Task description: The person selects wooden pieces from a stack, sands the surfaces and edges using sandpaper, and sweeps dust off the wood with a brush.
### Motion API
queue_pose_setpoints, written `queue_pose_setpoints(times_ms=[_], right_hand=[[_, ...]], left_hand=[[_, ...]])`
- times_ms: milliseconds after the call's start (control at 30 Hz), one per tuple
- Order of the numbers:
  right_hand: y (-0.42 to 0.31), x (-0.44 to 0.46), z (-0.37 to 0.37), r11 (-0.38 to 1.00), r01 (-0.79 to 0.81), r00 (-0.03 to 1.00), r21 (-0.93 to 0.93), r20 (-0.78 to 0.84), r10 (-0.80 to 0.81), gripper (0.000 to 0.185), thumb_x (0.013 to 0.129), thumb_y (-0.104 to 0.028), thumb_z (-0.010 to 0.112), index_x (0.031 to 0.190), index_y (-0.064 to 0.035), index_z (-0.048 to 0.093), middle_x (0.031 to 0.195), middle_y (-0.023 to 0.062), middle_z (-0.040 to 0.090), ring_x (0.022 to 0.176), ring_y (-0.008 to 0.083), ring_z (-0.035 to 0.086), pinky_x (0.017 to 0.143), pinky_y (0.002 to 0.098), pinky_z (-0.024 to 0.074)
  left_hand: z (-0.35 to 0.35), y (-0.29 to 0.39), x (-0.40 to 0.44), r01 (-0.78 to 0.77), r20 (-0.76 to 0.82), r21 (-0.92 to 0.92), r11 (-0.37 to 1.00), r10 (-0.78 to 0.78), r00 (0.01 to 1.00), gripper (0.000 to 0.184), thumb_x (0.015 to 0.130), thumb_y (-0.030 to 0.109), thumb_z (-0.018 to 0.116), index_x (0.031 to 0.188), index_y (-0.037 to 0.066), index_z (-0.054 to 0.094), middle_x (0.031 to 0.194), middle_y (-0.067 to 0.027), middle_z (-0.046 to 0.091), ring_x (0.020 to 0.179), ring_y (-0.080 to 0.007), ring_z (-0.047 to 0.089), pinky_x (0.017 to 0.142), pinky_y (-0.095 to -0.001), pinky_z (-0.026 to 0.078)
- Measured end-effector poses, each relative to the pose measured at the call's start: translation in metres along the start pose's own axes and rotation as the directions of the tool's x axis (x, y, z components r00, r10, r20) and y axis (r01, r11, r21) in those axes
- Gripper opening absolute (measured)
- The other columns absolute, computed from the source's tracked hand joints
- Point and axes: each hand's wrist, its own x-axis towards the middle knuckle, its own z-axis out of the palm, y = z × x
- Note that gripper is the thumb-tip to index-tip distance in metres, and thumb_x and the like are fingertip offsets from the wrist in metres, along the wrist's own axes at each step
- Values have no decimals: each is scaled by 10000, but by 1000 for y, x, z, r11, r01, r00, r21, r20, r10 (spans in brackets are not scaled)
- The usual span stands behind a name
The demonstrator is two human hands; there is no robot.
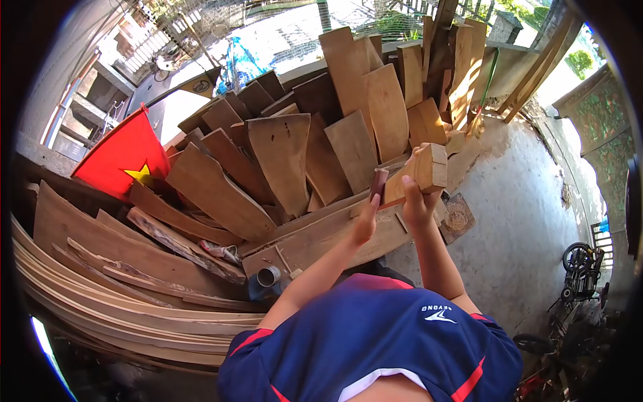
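Observation:
My right hand [418, 204] is wrapped round a thick, pale wooden block [431, 167], raised above the plank bench. Close to its left side, my left hand [366, 221] grips a small dark reddish-brown wood piece [380, 181], held nearly upright. Whether the small piece touches the block, I cannot tell. Below both hands runs the long wooden bench [375, 244], with thin strips lying on it. A metal can [268, 276] stands at its left end, near my left forearm.
Many brown boards [280, 157] lean against the low wall ahead. Long curved planks [134, 321] are stacked at the left, below a red flag with a yellow star [127, 157]. Concrete floor [516, 214] lies to the right, with a parked motorbike [583, 268] beyond.

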Motion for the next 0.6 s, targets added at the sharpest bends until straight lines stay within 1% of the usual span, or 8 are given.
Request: queue_pose_setpoints(times_ms=[133, 200, 233, 267, 333, 433, 467, 600], right_hand=[[8, 5, -5, 996, 19, 986, 92, 165, -34, 392, 620, -79, 526, 993, 15, 450, 941, 88, 427, 800, 157, 450, 706, 261, 392], [6, 8, -11, 995, 30, 966, 92, 252, -53, 405, 620, -132, 526, 996, 0, 447, 962, 93, 414, 825, 170, 440, 725, 281, 390], [4, 8, -12, 995, 43, 942, 93, 329, -71, 421, 620, -184, 526, 998, -15, 445, 983, 97, 401, 849, 183, 431, 745, 301, 388], [3, 7, -12, 995, 45, 941, 94, 330, -74, 421, 620, -184, 526, 998, -15, 445, 983, 97, 401, 849, 183, 431, 745, 301, 388], [-1, 3, -12, 996, 18, 948, 89, 314, -45, 438, 602, -222, 530, 982, -22, 443, 956, 93, 395, 825, 184, 425, 717, 296, 385], [-2, -1, -13, 997, 1, 973, 73, 229, -18, 424, 603, -210, 525, 975, -26, 441, 960, 93, 396, 824, 181, 425, 725, 297, 383], [-2, -1, -11, 997, -1, 973, 76, 229, -17, 424, 603, -210, 525, 975, -26, 441, 960, 93, 396, 824, 181, 425, 725, 297, 383], [-5, -1, -10, 998, -36, 985, 60, 170, 25, 415, 595, -203, 526, 963, -33, 437, 957, 81, 395, 828, 179, 424, 733, 295, 379]], left_hand=[[-16, -22, 0, -67, -61, -3, 998, 67, 996, 530, 960, 349, 293, 1358, 1, 258, 1356, -50, 331, 1245, -168, 294, 1048, -288, 174], [-62, -79, -2, 18, -64, 23, 1000, -17, 998, 533, 959, 345, 283, 1370, 10, 232, 1387, -48, 292, 1286, -167, 233, 1063, -289, 138], [-82, -102, -1, -38, -63, 93, 995, 44, 997, 550, 954, 360, 278, 1381, 21, 205, 1422, -46, 233, 1325, -167, 152, 1078, -291, 90], [-82, -97, -1, -41, -63, 93, 995, 47, 997, 550, 954, 360, 278, 1381, 21, 205, 1422, -46, 233, 1325, -167, 152, 1078, -291, 90], [-75, -78, -3, 206, -100, 33, 978, -202, 974, 559, 953, 359, 280, 1384, 16, 182, 1442, -55, 184, 1343, -170, 97, 1084, -289, 56], [-42, -49, 4, 139, 1, -84, 987, -139, 990, 513, 962, 361, 277, 1350, 24, 285, 1368, -51, 331, 1283, -140, 259, 1066, -272, 158], [-15, -15, -1, 80, -47, -14, 997, -81, 996, 503, 961, 365, 288, 1339, 32, 306, 1354, -42, 351, 1265, -137, 289, 1055, -278, 188], [3, 9, -6, 33, 50, -66, 997, -30, 998, 564, 952, 368, 295, 1371, -1, 212, 1412, -68, 239, 1307, -176, 192, 1074, -284, 108]])
